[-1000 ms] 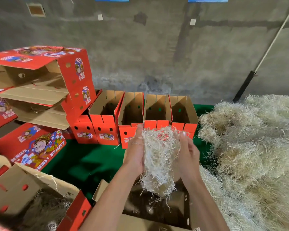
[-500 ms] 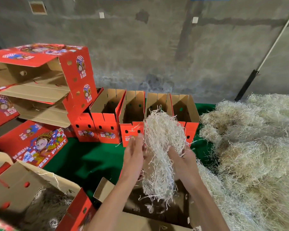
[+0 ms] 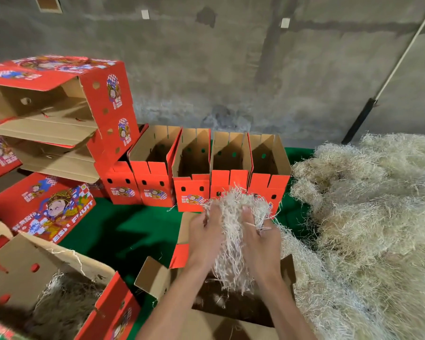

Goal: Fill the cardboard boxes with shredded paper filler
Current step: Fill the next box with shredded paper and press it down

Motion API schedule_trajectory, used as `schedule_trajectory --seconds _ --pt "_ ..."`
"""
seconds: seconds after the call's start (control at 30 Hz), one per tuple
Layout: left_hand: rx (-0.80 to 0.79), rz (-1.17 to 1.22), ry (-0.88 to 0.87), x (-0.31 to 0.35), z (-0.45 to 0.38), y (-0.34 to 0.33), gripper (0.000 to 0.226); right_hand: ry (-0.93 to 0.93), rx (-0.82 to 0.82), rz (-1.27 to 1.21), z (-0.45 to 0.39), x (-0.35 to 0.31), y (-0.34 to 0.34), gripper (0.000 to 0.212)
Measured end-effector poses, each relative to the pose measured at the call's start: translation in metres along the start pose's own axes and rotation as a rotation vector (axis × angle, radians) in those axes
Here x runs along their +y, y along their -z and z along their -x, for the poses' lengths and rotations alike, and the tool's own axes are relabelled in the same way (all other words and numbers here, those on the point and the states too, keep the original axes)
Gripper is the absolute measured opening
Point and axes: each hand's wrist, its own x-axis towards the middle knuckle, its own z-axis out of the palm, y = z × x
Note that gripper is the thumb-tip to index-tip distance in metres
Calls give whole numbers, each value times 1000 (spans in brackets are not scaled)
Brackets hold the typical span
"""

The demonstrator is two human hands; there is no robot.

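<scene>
A clump of pale shredded paper (image 3: 233,231) hangs between my two hands above an open cardboard box (image 3: 157,278) at the bottom centre. My left hand (image 3: 205,238) grips the clump from the left, and my right hand (image 3: 259,238) grips it from the right with strands caught between the fingers. The lower strands trail down into the box's dark inside. A large heap of the same shredded paper (image 3: 368,217) covers the right side.
A row of several open red boxes (image 3: 194,168) stands on the green cloth (image 3: 123,231) behind my hands. Stacked red boxes (image 3: 59,114) lean at the left. A box with shredded paper inside (image 3: 47,298) sits at the bottom left. A concrete wall lies behind.
The clump, lifted high half a second ago, has come down and is more bunched between my hands. Both hands sit closer together and grip it.
</scene>
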Motion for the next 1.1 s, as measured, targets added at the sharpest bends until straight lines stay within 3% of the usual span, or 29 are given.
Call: schedule_trajectory --seconds 0.13,0.17,0.23,0.33,0.4,0.47,0.57,0.6,0.63,0.67,0.7,0.77,0.87,0.97,1.1 --pt "14 19 -8 3 -16 19 36 -18 -62 15 -8 1 13 52" --pt "16 13 -4 2 -15 20 50 11 -60 11 -8 -2 15 52" --pt "-2 16 67 -1 -10 18 51 65 -58 -26 -10 -4 18 59" --pt "-94 184 252 -12 1 14 39 -26 -98 -238 -13 -8 21 63" --pt "-172 289 340 -23 12 7 61 -93 -58 -296 -13 -13 20 91" --pt "-209 360 394 -31 27 -4 73 -92 -44 -348 -8 -16 15 99" --pt "-231 468 474 -32 37 -16 62 -74 -1 -245 0 -6 7 85" --pt "-204 521 465 -30 37 -17 50 -73 1 -230 5 -3 6 50" --pt "-146 544 441 -33 34 -19 37 -100 16 -194 8 0 5 78" --pt "-57 506 395 -36 30 -20 26 -113 -28 -153 10 8 3 54" --pt "51 434 326 -38 29 -21 18 -128 -29 -99 14 9 2 92" --pt "158 326 188 -42 29 -24 9 -120 -54 29 19 19 -6 105" --pt "115 301 207 -38 35 -26 17 -65 -10 102 22 21 -11 89" --pt "-7 267 455 -35 25 -15 40 -33 75 36 19 21 -6 61" --pt "-21 227 478 -47 9 -1 57 -81 -25 113 9 33 7 64"
